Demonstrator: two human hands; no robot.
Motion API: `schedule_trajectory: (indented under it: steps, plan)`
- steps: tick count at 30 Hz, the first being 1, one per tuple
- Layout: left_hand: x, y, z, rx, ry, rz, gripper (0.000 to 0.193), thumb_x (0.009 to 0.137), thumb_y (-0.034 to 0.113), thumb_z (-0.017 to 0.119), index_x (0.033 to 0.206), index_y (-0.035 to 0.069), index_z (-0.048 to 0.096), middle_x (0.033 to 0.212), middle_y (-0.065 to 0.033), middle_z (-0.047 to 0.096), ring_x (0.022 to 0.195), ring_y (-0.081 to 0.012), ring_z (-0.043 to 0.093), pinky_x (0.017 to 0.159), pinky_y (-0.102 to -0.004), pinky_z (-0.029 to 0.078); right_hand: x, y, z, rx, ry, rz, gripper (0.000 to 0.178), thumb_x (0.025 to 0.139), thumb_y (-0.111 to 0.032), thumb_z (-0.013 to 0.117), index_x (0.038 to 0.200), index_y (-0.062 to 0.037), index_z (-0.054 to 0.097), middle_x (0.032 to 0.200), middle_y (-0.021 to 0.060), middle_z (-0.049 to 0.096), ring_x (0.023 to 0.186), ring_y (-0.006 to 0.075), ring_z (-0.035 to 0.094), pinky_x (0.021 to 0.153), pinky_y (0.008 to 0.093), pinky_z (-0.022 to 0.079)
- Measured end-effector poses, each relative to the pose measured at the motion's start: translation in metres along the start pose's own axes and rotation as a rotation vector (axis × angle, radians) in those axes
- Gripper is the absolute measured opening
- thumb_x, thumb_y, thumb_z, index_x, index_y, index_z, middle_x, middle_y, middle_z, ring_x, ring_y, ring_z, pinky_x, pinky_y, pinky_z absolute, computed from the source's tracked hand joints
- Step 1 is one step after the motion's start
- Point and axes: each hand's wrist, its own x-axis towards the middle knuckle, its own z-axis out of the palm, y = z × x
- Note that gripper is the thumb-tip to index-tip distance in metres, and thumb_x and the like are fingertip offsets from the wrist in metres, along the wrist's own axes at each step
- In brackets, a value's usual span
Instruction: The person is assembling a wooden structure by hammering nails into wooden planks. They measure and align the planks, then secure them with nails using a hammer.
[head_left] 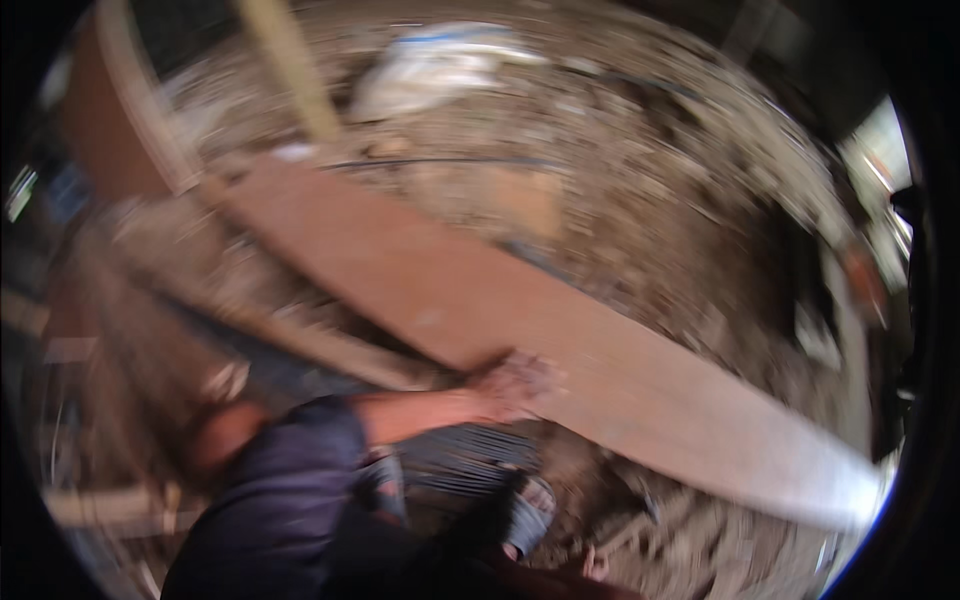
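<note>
Landmark: the white sack (440,75) at the far side of the dirt ground (640,210); all places below are given from it.
Board: the long reddish-brown board (600,350) lies on the wearer's side of the sack, broad face up. Whether its underside rests on the soil cannot be told.
Long axis: oblique. One end lies to the left of the sack and a little nearer the wearer; the other runs well to the right of the sack and much nearer.
Left hand: the left hand (515,385), well nearer the wearer than the sack, touches the face by the near long edge, about midway along the visible length. The fingers appear laid out over the wood; blur hides whether the thumb pinches the edge.
Right hand: what is probably the right hand (595,565) shows only as fingertips, farther from the sack than the left and apart from the board; how its fingers stand cannot be told.
Governing relation (judged): the left is the nearer hand, its forearm crossing the near edge, so the board extends from it both leftward toward the sack's side and rightward away from it.
Neighbours: a timber post (285,65) stands just left of the sack; a narrower timber (320,350) lies left of the sack and nearer the wearer, beside the board.
</note>
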Motion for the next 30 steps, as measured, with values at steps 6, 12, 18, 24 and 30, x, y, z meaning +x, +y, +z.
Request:
schedule_trajectory:
  steps: [6, 12, 18, 24, 30]
  plan:
    - [0.001, -0.02, 0.02, 0.16, 0.159, 0.131, 0.075, 0.091, 0.052, 0.048, 0.153, 0.017, 0.026, 0.158, -0.0157, 0.025, 0.145, -0.0382, 0.027, 0.117, -0.0605, 0.023, 0.035, -0.051, 0.029, -0.189, -0.077, -0.084, 0.034, 0.086, -0.031, 0.066, 0.107, -0.0043, 0.065, 0.088, 0.0145, 0.065, 0.08, 0.0274, 0.063, 0.069, 0.0412, 0.051]
    - [-0.012, -0.035, 0.011, 0.282, 0.258, 0.125, 0.069, 0.09, 0.044, 0.052, 0.151, 0.017, 0.034, 0.158, -0.0114, 0.029, 0.145, -0.0347, 0.029, 0.117, -0.0598, 0.022, 0.035, -0.057, -0.046, -0.405, 0.124, -0.125, 0.034, 0.086, -0.032, 0.064, 0.104, -0.0033, 0.067, 0.09, 0.0169, 0.066, 0.083, 0.0312, 0.065, 0.071, 0.0423, 0.051]
    - [-0.014, -0.026, -0.006, 0.256, 0.083, 0.062, 0.058, 0.09, 0.028, 0.059, 0.146, 0.022, 0.044, 0.152, -0.0085, 0.039, 0.141, -0.0363, 0.033, 0.113, -0.06, 0.025, -0.036, 0.01, -0.23, -0.97, 0.511, 0.113, 0.036, 0.086, -0.034, 0.062, 0.1, -0.0023, 0.069, 0.093, 0.0193, 0.068, 0.086, 0.0351, 0.067, 0.073, 0.0434, 0.051]
    - [-0.015, -0.024, -0.01, 0.282, 0.113, 0.095, 0.077, 0.085, 0.022, 0.068, 0.152, 0.011, 0.031, 0.159, -0.0155, 0.027, 0.147, -0.0373, 0.024, 0.119, -0.0549, 0.019, -0.063, 0.081, -0.324, 0.069, 0.461, 0.523, 0.02, 0.087, -0.018, 0.068, 0.093, 0.0004, 0.07, 0.069, 0.0028, 0.063, 0.056, 0.0123, 0.06, 0.051, 0.0264, 0.05]
    - [-0.012, -0.023, -0.009, 0.391, 0.055, 0.085, 0.082, 0.082, 0.018, 0.07, 0.152, 0.008, 0.027, 0.16, -0.0185, 0.023, 0.148, -0.0386, 0.021, 0.119, -0.0547, 0.019, -0.079, 0.136, -0.338, -0.706, 0.262, 0.637, 0.019, 0.076, -0.007, 0.059, 0.083, -0.0076, 0.076, 0.091, 0.0184, 0.072, 0.083, 0.0312, 0.071, 0.08, 0.0364, 0.057]
